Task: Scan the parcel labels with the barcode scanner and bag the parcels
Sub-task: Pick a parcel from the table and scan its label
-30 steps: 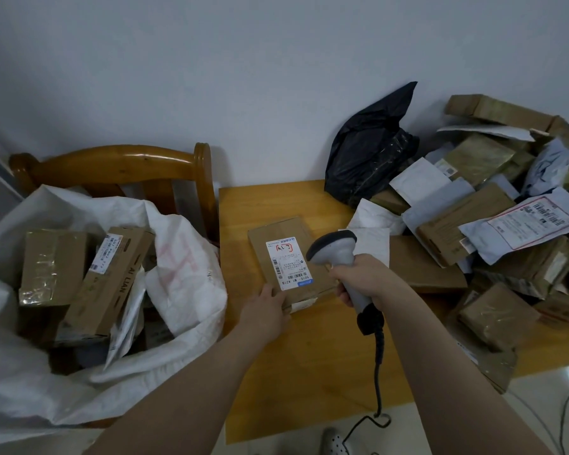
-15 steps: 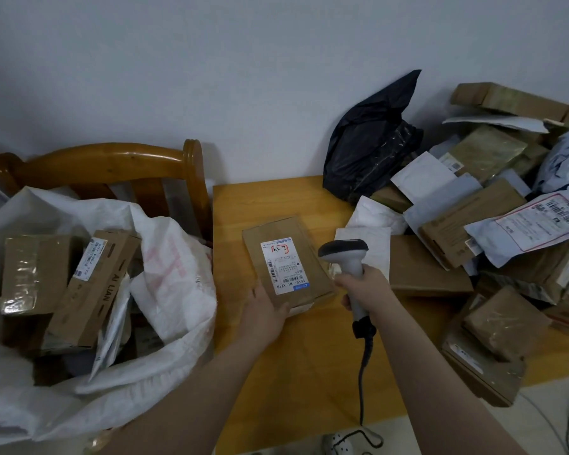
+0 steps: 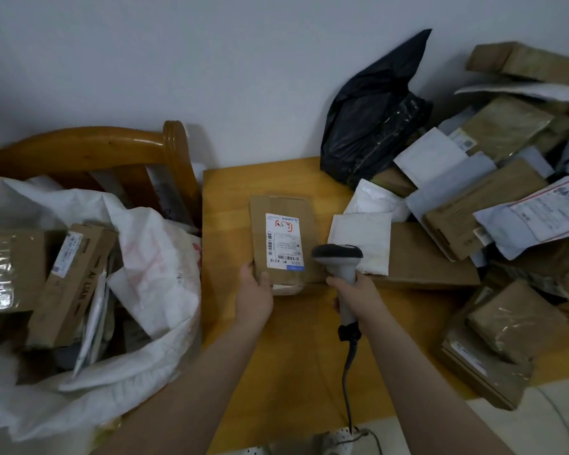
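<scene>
While the left hand [image 3: 256, 294] pinches the cardboard parcel's [image 3: 284, 239] near-left corner, thumb on top, the right hand [image 3: 358, 290] wraps the barcode scanner [image 3: 339, 262] handle. Flat on the wooden table [image 3: 230, 231], label [image 3: 284, 240] up, the parcel looks stiff and probably light; gripping a long edge suits lifting toward the white sack [image 3: 151, 257].

The room is dim and a bit grey. Shiny tape on the brown box [image 3: 0, 274] catches light. The edges look bent and blurry.

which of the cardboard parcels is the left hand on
The flat brown box mid-table, white label up; the left hand grips its near corner. The rest sit in the pile or the sack.
</scene>
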